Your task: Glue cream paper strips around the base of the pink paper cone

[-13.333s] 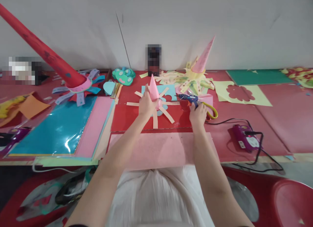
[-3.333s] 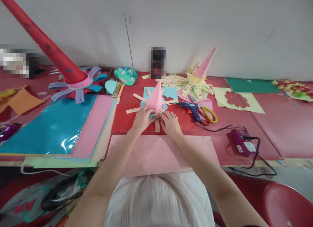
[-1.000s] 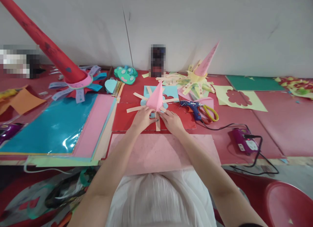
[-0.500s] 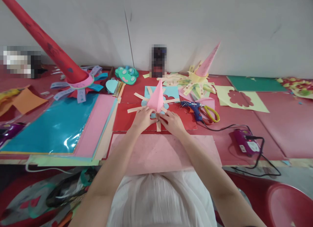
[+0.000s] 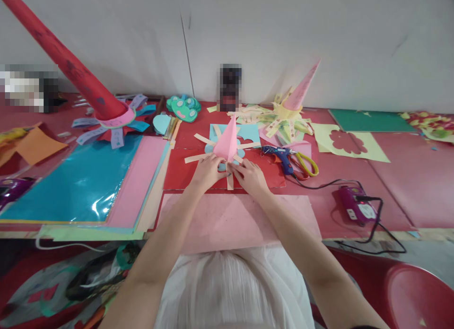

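A pink paper cone [image 5: 225, 142] stands upright on a blue scalloped paper base [image 5: 209, 150], with cream paper strips [image 5: 196, 158] fanning out around it. At the cone's lower left front edge, my left hand [image 5: 209, 172] is closed, its fingers pressed to the base of the cone. Opposite it, my right hand [image 5: 251, 177] pinches at the lower right front, close to the front strip [image 5: 230, 181]. The fingertips of both hands nearly meet there, and exactly what lies between them is partly hidden. Under the piece lies a red board [image 5: 177, 175].
On the right are a blue glue gun [image 5: 282, 158], yellow-handled scissors [image 5: 308, 163] and a purple power strip [image 5: 356, 206] with a black cord. A finished cone hat [image 5: 301, 90] stands behind. To the left are a tall red cone hat [image 5: 81, 83] and blue paper sheets [image 5: 81, 182].
Almost nothing differs. Both hands stay at the front of the cone's base, with only a slight shift of the fingers; the view has moved a little.
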Action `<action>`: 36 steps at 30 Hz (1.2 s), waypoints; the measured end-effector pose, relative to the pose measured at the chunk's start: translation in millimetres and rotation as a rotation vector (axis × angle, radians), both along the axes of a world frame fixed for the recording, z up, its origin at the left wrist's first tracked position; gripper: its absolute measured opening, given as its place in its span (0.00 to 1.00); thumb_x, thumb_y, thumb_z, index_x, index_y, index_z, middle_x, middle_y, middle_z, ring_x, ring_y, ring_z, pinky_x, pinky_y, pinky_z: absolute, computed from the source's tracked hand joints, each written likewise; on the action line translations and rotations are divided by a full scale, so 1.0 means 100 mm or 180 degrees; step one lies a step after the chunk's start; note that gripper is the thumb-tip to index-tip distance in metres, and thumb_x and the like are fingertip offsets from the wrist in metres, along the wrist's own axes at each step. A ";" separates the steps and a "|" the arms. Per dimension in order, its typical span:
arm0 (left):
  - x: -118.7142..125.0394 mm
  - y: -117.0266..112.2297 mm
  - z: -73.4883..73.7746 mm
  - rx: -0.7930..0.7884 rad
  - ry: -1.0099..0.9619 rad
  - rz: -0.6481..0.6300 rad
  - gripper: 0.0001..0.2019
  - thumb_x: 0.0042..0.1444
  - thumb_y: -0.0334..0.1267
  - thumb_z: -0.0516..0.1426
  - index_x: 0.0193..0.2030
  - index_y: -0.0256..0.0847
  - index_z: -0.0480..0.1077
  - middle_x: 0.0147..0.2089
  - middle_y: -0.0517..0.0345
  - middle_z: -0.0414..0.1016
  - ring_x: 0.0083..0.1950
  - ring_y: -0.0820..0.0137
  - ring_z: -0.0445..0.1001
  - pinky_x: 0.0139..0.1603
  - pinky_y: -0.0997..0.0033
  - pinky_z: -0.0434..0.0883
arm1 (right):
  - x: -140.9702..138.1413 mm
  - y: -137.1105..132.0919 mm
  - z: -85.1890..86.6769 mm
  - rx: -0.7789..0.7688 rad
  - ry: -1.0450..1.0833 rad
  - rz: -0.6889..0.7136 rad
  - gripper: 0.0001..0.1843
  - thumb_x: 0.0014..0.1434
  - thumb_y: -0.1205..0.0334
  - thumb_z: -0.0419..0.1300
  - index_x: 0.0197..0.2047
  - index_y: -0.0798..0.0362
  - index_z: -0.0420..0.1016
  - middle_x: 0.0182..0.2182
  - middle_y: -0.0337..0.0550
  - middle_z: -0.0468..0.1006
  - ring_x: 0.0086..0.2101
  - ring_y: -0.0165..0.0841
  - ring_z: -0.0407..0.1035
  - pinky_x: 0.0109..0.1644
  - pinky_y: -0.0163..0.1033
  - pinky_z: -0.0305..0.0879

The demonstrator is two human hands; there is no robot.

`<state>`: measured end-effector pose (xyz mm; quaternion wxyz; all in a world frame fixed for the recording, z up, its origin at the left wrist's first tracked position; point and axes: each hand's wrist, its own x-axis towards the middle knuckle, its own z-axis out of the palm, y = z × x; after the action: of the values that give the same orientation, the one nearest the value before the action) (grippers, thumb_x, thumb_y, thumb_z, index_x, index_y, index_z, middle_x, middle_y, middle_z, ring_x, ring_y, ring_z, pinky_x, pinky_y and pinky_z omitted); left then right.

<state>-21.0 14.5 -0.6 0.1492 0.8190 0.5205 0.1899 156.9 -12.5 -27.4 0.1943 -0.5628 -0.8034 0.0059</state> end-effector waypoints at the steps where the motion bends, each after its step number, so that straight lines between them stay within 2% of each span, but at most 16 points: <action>1: 0.00 0.00 0.00 0.0001 0.0002 -0.0005 0.14 0.50 0.39 0.65 0.42 0.39 0.70 0.41 0.54 0.73 0.46 0.61 0.73 0.49 0.61 0.66 | 0.00 0.00 -0.01 0.0000 0.0002 -0.0036 0.20 0.67 0.54 0.46 0.52 0.43 0.76 0.32 0.45 0.70 0.31 0.32 0.63 0.37 0.37 0.56; 6: 0.00 0.01 -0.01 0.0021 0.0011 -0.0004 0.15 0.50 0.41 0.65 0.42 0.39 0.70 0.41 0.54 0.74 0.45 0.62 0.73 0.48 0.62 0.66 | -0.01 0.01 -0.02 -0.0048 -0.0030 -0.0123 0.20 0.67 0.56 0.46 0.53 0.46 0.75 0.32 0.45 0.70 0.32 0.33 0.63 0.37 0.37 0.56; 20: -0.02 0.02 -0.02 -0.0008 0.0087 -0.0018 0.16 0.49 0.40 0.66 0.43 0.40 0.70 0.42 0.54 0.74 0.46 0.62 0.73 0.50 0.62 0.66 | -0.03 -0.02 0.05 -0.0019 -0.0165 -0.0031 0.21 0.68 0.54 0.44 0.53 0.45 0.75 0.34 0.47 0.72 0.35 0.34 0.64 0.38 0.37 0.56; 24: -0.02 0.02 -0.01 -0.0006 0.0006 0.0025 0.14 0.50 0.40 0.65 0.42 0.41 0.71 0.40 0.55 0.73 0.45 0.63 0.73 0.48 0.61 0.67 | -0.04 -0.03 0.06 -0.0083 -0.0144 0.0021 0.20 0.67 0.57 0.46 0.54 0.45 0.74 0.35 0.48 0.72 0.36 0.35 0.65 0.39 0.38 0.58; 28: -0.05 0.04 0.01 -0.0115 -0.0178 -0.0048 0.08 0.55 0.40 0.61 0.40 0.40 0.71 0.37 0.56 0.73 0.38 0.66 0.73 0.42 0.64 0.68 | -0.04 -0.05 0.07 -0.0152 0.0144 -0.0023 0.20 0.67 0.56 0.46 0.54 0.45 0.74 0.35 0.47 0.73 0.36 0.34 0.67 0.37 0.36 0.60; 30: -0.06 0.05 0.02 -0.0119 -0.0351 -0.0056 0.05 0.58 0.38 0.57 0.38 0.41 0.72 0.35 0.57 0.72 0.35 0.69 0.72 0.39 0.67 0.68 | 0.00 -0.05 0.10 -0.0165 0.0535 -0.0155 0.20 0.66 0.56 0.47 0.56 0.46 0.72 0.36 0.46 0.73 0.34 0.33 0.67 0.34 0.35 0.60; 32: -0.06 0.07 0.04 -0.0034 -0.0524 0.0034 0.05 0.59 0.35 0.54 0.36 0.41 0.72 0.34 0.57 0.72 0.34 0.70 0.71 0.38 0.69 0.68 | 0.09 -0.03 0.15 -0.0103 0.1008 -0.0450 0.20 0.66 0.56 0.47 0.56 0.48 0.71 0.35 0.44 0.73 0.32 0.31 0.67 0.33 0.34 0.61; 34: -0.07 0.08 0.04 0.0117 -0.0616 0.0245 0.06 0.59 0.34 0.53 0.35 0.41 0.71 0.34 0.56 0.72 0.35 0.69 0.70 0.38 0.69 0.68 | 0.25 0.00 0.21 0.0089 0.1410 -0.0816 0.20 0.65 0.57 0.46 0.52 0.50 0.73 0.35 0.45 0.73 0.31 0.31 0.66 0.36 0.35 0.63; 36: -0.07 0.08 0.04 0.0273 -0.0635 0.0545 0.07 0.59 0.34 0.52 0.33 0.40 0.70 0.34 0.55 0.71 0.35 0.68 0.70 0.38 0.68 0.68 | 0.45 0.04 0.26 0.0371 0.1607 -0.1177 0.19 0.64 0.57 0.46 0.48 0.52 0.75 0.36 0.46 0.73 0.34 0.33 0.66 0.41 0.38 0.63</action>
<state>-27.8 22.8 3.3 0.1483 0.7543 0.5624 0.3045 202.3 -8.3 -1.3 0.4173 -0.6680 -0.6128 0.0638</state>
